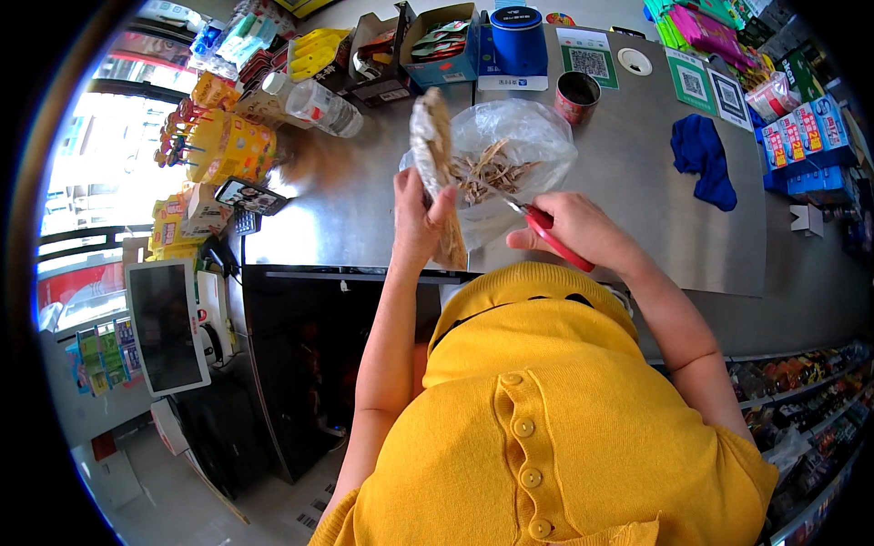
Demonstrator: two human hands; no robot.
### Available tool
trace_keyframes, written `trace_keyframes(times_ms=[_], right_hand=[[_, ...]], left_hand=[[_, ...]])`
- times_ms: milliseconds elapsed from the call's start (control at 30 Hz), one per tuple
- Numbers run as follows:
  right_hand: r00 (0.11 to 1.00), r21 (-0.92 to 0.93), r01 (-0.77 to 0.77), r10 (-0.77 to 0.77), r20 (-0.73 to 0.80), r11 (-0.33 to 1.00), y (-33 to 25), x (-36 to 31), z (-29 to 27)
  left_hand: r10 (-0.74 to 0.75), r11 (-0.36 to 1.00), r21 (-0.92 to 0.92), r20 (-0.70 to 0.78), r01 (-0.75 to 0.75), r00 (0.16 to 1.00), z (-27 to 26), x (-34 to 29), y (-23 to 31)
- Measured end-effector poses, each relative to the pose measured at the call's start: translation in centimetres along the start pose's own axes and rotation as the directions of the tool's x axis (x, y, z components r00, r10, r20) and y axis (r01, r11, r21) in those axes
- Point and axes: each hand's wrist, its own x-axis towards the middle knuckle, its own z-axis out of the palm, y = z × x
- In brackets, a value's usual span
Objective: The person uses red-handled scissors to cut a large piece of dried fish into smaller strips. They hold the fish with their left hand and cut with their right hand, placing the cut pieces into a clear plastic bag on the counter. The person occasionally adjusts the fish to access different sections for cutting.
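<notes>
Head view: left hand [419, 214] clamped on a flat, dried brown slab [435, 127], left of dried strips [496, 171] in a clear plastic bag [549, 132]; right hand [578, 227] wrapped around red-handled scissors [541, 222], blades toward the slab.

A metal countertop [637, 238] is bearing a translucent plastic bag [553, 144], a reddish cup [577, 102], a bunched blue cloth [706, 162] and a green-bordered card [691, 82]

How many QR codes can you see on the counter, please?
3: one QR code right of the blue canister, then a second code and a third code side by side beyond the blue cloth. Others may be hidden under things.
</notes>
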Motion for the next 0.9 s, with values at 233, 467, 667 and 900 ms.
trace_keyframes(times_ms=[233, 467, 667, 900], right_hand=[[0.998, 0.057, 0.025, -0.022, -0.052, 0.998, -0.6, -0.3, 0.0], [0.907, -0.276, 0.102, -0.203, -0.368, 0.956, -1.3, 0.2, 2.0], [0.844, -0.438, 0.125, -0.327, -0.425, 0.89, -1.4, 0.9, 2.4], [0.831, -0.505, 0.072, -0.332, -0.447, 0.86, -1.6, 1.5, 2.3]], left_hand=[[-0.162, 0.716, -0.666, 0.132, 0.209, 0.978, 0.0, 0.2, 0.5], [-0.232, 0.404, -0.815, 0.348, 0.416, 0.908, 0.2, -0.6, 2.5], [-0.262, 0.286, -0.838, 0.399, 0.465, 0.879, 1.1, -0.8, 2.9], [-0.259, 0.356, -0.804, 0.406, 0.477, 0.877, 1.4, -1.3, 3.7]])
